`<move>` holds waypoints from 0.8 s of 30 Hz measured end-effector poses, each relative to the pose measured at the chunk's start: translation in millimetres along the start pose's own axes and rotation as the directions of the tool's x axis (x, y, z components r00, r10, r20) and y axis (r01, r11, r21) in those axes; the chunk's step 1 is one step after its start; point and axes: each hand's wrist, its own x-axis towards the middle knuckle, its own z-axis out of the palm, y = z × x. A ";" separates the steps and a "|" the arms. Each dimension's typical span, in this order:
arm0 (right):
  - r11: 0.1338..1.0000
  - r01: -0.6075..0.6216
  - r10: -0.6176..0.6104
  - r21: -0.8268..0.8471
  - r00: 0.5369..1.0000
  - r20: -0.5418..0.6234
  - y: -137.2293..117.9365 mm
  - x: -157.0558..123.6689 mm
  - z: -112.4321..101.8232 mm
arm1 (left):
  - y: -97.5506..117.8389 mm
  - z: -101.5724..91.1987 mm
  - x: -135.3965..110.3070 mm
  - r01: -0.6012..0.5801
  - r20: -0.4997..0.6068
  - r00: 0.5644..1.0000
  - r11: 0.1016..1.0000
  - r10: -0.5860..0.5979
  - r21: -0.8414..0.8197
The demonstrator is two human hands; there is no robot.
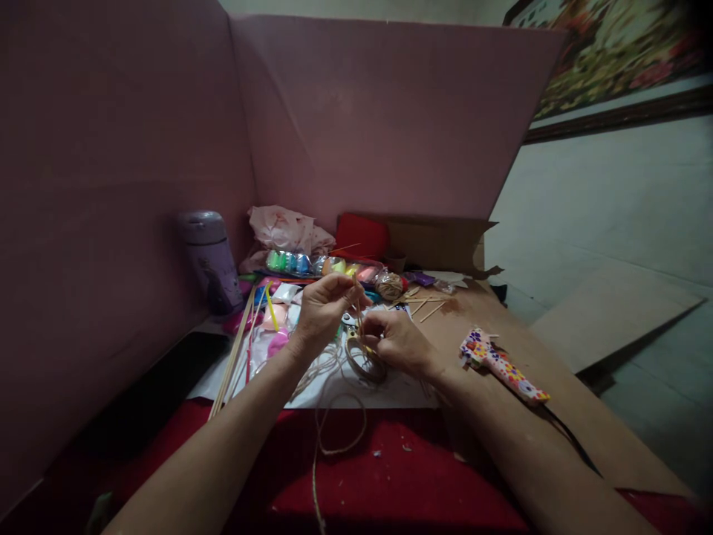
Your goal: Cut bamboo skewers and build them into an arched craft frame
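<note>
In the middle of the head view, my left hand point(324, 308) pinches the upper end of thin tan strands that look like twine point(358, 316). Just below and to the right, my right hand point(398, 340) has its fingers closed on the lower part of the same strands. Loose jute twine point(365, 420) loops beneath the hands and hangs over the front edge. Under my right hand sits a roll of tape point(365, 365), with scissors point(350, 319) partly hidden behind the fingers.
A purple bottle point(212, 264) stands at left beside long wooden sticks point(234, 357). Trays of coloured clay point(290, 262) and a twine ball point(388, 285) lie behind my hands. At right, a flowered glue gun point(501, 368) trails a black cord. Pink panels point(384, 119) rise behind.
</note>
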 end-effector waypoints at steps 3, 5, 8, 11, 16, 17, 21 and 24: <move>1.000 0.005 -0.005 0.026 1.000 0.012 1.4 0.1 2.9 | -3.9 0.0 0.2 0.035 0.025 0.999 0.999 -0.035 0.014; 0.998 -0.010 0.008 0.056 0.999 0.035 2.3 0.6 4.2 | -6.0 0.2 0.2 0.065 0.047 0.997 0.998 -0.066 0.027; 0.996 -0.039 0.034 0.085 0.997 0.063 3.0 1.8 4.6 | -7.8 0.3 0.3 0.095 0.045 0.994 0.995 -0.096 0.037; 0.995 -0.051 0.046 0.084 0.998 0.051 5.2 2.4 5.7 | -8.9 -1.3 1.0 0.112 0.038 0.993 0.993 -0.113 0.036; 0.994 -0.002 -0.002 0.108 0.999 0.033 10.9 2.2 9.3 | -9.9 -4.7 2.4 0.112 0.058 0.992 0.993 -0.115 0.043; 0.994 0.002 -0.006 0.112 0.999 0.035 11.3 2.1 9.5 | -9.8 -4.9 2.5 0.113 0.062 0.991 0.993 -0.116 0.041; 0.996 -0.018 0.016 0.084 1.000 0.023 10.0 1.6 9.0 | -8.8 -4.8 2.1 0.157 0.044 0.986 0.987 -0.158 0.029; 0.997 -0.028 0.027 0.074 0.999 0.019 9.4 1.5 8.9 | -7.1 -4.7 1.4 0.188 0.074 0.979 0.980 -0.192 0.060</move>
